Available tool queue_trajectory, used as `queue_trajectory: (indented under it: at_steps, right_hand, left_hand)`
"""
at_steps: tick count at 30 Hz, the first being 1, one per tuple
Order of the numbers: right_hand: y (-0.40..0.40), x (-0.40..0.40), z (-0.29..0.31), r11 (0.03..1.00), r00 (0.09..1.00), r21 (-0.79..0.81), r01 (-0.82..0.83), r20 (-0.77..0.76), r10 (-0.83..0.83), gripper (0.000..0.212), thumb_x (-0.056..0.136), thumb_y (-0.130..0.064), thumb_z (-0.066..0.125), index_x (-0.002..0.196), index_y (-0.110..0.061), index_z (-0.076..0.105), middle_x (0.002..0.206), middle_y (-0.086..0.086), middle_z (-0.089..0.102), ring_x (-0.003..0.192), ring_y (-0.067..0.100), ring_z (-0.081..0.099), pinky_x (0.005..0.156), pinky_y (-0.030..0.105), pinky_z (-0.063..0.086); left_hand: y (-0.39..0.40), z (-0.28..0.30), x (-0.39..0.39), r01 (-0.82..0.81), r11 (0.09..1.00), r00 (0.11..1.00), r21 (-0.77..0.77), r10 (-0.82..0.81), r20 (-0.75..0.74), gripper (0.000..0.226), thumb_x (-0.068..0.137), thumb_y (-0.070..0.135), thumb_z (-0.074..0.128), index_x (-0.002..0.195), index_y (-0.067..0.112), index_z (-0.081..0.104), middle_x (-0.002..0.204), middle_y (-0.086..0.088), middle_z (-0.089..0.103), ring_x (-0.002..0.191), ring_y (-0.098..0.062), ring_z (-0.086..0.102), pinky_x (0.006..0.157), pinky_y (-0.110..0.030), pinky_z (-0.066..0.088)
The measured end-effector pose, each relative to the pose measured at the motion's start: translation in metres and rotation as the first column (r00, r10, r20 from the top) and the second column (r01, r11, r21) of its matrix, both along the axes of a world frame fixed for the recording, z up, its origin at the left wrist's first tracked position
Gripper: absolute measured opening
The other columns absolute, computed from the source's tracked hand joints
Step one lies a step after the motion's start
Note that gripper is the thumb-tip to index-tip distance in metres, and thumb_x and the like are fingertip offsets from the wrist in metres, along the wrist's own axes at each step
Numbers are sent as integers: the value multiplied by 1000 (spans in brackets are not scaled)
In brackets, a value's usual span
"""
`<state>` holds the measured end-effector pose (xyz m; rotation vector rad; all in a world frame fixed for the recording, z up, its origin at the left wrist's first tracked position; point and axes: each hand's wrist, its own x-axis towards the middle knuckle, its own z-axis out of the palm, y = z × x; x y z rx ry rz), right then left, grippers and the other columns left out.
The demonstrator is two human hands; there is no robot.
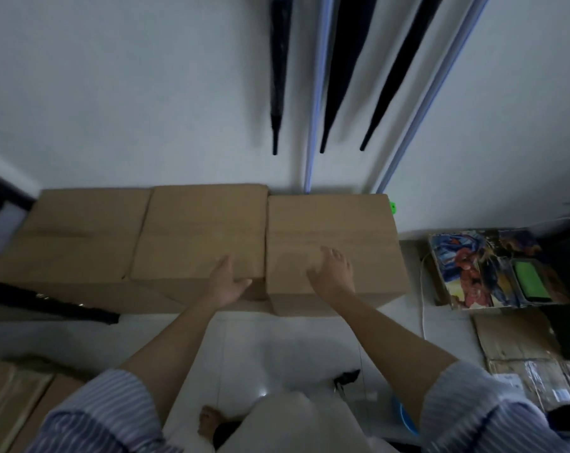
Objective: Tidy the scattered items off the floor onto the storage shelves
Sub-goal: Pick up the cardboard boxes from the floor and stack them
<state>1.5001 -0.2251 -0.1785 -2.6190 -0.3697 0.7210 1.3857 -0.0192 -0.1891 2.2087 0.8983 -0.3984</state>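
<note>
3 closed cardboard boxes sit in a row on the pale floor against the white wall, and the person is bent over the 2 nearest ones. The left hand (228, 282) lies at the near right corner of the middle box (198, 233), fingers straight along its top and thumb spread toward the gap, holding nothing. The right hand (332, 273) rests flat on the lid of the right box (332, 243), fingers loosely spread and relaxed, not wrapped around anything. The left box (84, 237) stands untouched, touching the middle one. From here these look like stiff, sealed cartons with plain matte sides, so not slippery, but the smooth faces offer no handles. Their weight cannot be read from outside; I would guess each needs both hands, low on opposite sides or under the bottom edges, since a flat press on the lid will lift nothing and the top could dent. The right box sits just beside the middle one, so a hand has little room between them. Further right, a colourful printed carton (486, 269) and flattened cardboard (519, 351) lie on the floor too.
</note>
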Motion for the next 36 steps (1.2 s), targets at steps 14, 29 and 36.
queue_trajectory:
  at_steps: [14, 29, 36]
  right_hand:
    - [190, -178, 112, 775, 776, 104, -623, -36, 629, 62, 96, -32, 59, 147, -3, 37, 151, 15, 38, 138, 29, 37, 110, 32, 30]
    - [291, -549, 141, 432, 425, 223, -874, -78, 902, 48, 96, -22, 60, 136, 3, 49, 138, 18, 52, 128, 31, 49, 98, 31, 38]
    - [314, -696, 125, 343, 314, 267, -900, -147, 938, 64, 94, -23, 62, 148, -6, 33, 141, 13, 51, 126, 31, 51, 94, 32, 44]
  left_hand:
    - [79, 93, -267, -552, 825, 820, -118, 563, 101, 79, 91, 37, 65, 152, 6, 25, 155, -10, 34, 139, -27, 38, 112, -32, 32]
    - [85, 111, -686, -893, 445, 433, -69, 890, 141, 42, 93, 43, 60, 125, 15, 57, 125, -3, 58, 115, -24, 56, 93, -32, 40]
    - [47, 128, -814, -983, 153, 138, -103, 980, 143, 20, 95, 32, 61, 101, 13, 62, 108, -9, 63, 110, -34, 57, 93, -41, 45]
